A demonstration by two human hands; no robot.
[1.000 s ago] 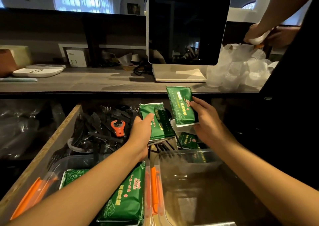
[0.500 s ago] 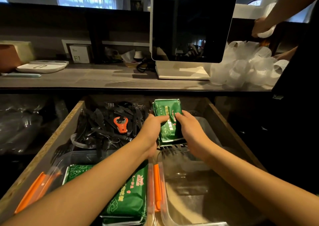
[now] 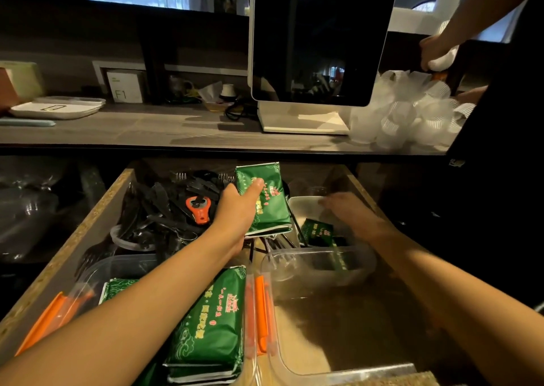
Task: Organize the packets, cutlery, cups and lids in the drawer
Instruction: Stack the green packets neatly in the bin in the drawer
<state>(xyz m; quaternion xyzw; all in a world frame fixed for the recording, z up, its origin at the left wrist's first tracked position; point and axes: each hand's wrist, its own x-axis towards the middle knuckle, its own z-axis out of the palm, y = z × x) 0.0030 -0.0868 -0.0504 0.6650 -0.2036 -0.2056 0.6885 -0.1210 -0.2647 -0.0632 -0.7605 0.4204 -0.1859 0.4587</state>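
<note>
My left hand (image 3: pixel 240 209) grips a stack of green packets (image 3: pixel 269 206) above the middle of the open wooden drawer (image 3: pixel 97 223). My right hand (image 3: pixel 344 207) reaches, blurred, over a small white tray (image 3: pixel 303 206) at the drawer's back right, fingers extended and holding nothing. More green packets (image 3: pixel 319 232) lie just below that hand. A clear bin (image 3: pixel 97 270) at the front left holds a pile of green packets (image 3: pixel 212 326). Another clear bin (image 3: pixel 321 270) stands at the front right. Black plastic cutlery (image 3: pixel 153 209) fills the back left of the drawer.
An orange bottle opener (image 3: pixel 198 209) lies among the cutlery. On the counter above stand a white screen (image 3: pixel 321 41) and a heap of clear plastic cups (image 3: pixel 406 111). Another person's hand (image 3: pixel 435 51) works at those cups on the right. A white scale (image 3: pixel 56 108) sits far left.
My right hand added its packet to the stack, then let go and moved right and down toward the white tray. My left hand keeps holding the stack.
</note>
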